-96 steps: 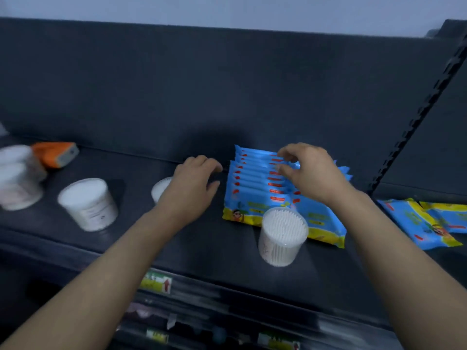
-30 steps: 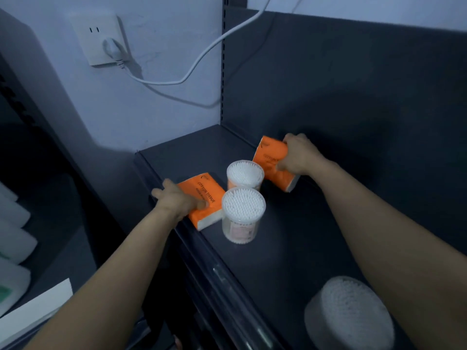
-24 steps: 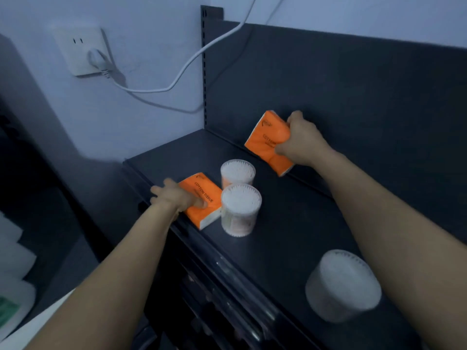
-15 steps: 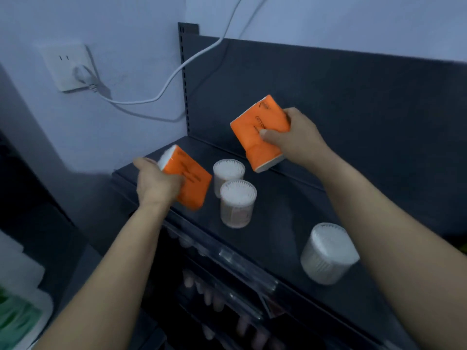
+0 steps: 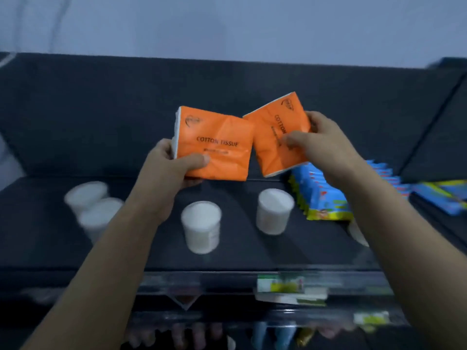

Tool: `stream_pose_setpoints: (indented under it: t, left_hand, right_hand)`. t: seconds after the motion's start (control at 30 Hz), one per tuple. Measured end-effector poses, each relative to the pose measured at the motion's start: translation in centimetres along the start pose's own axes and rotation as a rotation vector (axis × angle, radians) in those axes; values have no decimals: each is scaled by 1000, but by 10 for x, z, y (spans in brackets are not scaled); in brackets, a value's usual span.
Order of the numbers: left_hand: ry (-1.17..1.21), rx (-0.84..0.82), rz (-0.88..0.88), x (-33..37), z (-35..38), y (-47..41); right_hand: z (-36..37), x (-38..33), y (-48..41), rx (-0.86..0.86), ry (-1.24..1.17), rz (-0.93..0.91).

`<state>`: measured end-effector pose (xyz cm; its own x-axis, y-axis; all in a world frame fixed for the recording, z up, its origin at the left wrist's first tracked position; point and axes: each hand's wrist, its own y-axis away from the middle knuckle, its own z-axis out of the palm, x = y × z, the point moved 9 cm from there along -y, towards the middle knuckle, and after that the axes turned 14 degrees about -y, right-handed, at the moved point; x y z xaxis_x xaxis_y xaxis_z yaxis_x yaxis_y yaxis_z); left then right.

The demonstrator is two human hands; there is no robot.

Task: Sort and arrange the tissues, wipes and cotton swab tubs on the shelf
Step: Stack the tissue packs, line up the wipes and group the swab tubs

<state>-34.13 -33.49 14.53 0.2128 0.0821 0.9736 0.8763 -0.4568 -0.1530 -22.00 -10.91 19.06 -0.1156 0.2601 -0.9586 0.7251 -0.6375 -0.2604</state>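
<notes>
While hands (image 5: 165, 170) (image 5: 326, 144) grip tissue packs (image 5: 214, 145) (image 5: 271, 137), swab tubs (image 5: 201, 224) (image 5: 274, 212) beneath — wipes (image 5: 326, 198) rightward

Dim and cool throughout, with a bluish cast over the pale wall (image 5: 227, 26); brightest on the orange tissue packs (image 5: 217, 145), sharp enough there to read the larger print; soft and diffuse, with only faint shadows beneath the cotton swab tubs (image 5: 201, 226) on the dark shelf (image 5: 151, 253); smeared sideways by motion blur across the tubs, the blue wipes (image 5: 326, 198) and the labels (image 5: 280, 284); weak glare along the clear front strip (image 5: 202, 281); slightly bowed towards the edges by the wide lens; murky below the shelf
</notes>
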Motion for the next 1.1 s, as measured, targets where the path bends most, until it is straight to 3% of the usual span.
stream_pose_setpoints:
  t: [0.2,0.53,0.73,1.1]
  left_hand:
    - [57,-285,19,30,185,16]
    - [75,-511,147,104,486,111]
    - [52,-641,124,117,606,149]
    - [-58,-798,87,121,797,173]
  right_hand:
    - [-186,13,50,263,56,37]
    - [-482,43,146,550,132,120]
    - [-605,70,188,679,149,205]
    - [-763,106,212,802,297,329]
